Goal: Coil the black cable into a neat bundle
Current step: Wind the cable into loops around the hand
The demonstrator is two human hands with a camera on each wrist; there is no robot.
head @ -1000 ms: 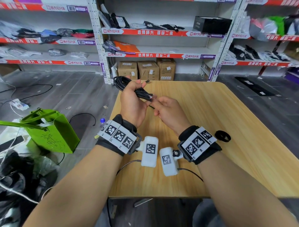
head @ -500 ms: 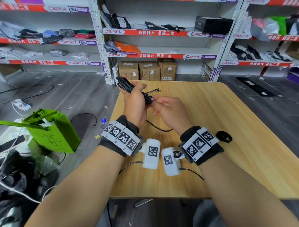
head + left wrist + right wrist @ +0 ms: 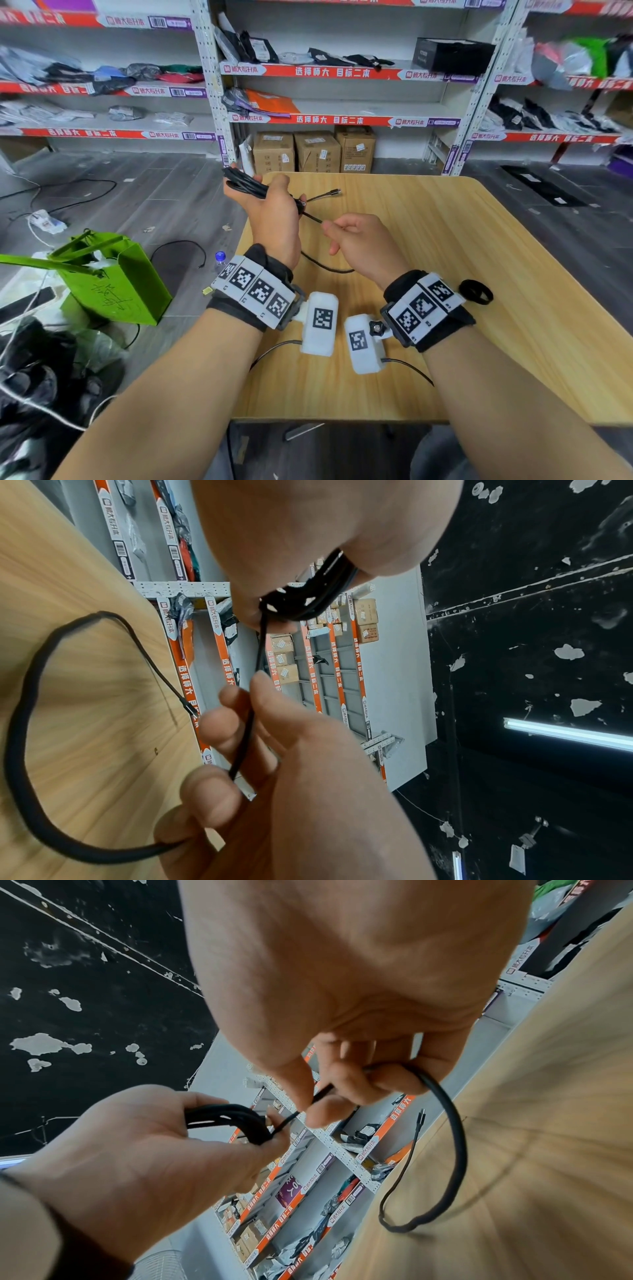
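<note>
The black cable's coiled part (image 3: 244, 183) is a bunch of several loops gripped in my left hand (image 3: 274, 202), held up over the table's far left corner. A single strand (image 3: 311, 217) runs from the bunch to my right hand (image 3: 346, 233), which pinches it between thumb and forefinger. Below the right hand the loose tail (image 3: 325, 268) curves across the wooden table (image 3: 462, 246). Its plug end (image 3: 335, 192) hangs just above the table. The right wrist view shows the bunch (image 3: 226, 1119) in my left palm and the tail (image 3: 457, 1150) leaving my curled right fingers (image 3: 383, 1080).
A small black ring (image 3: 475, 292) lies on the table to the right of my right wrist. A green bag (image 3: 109, 287) and loose wires sit on the floor to the left. Cardboard boxes (image 3: 315, 152) and shelving stand beyond the table's far edge.
My hands have drawn apart: the left has carried the bunch up and left, the right has slid back along the strand. A slack loop now lies on the table.
</note>
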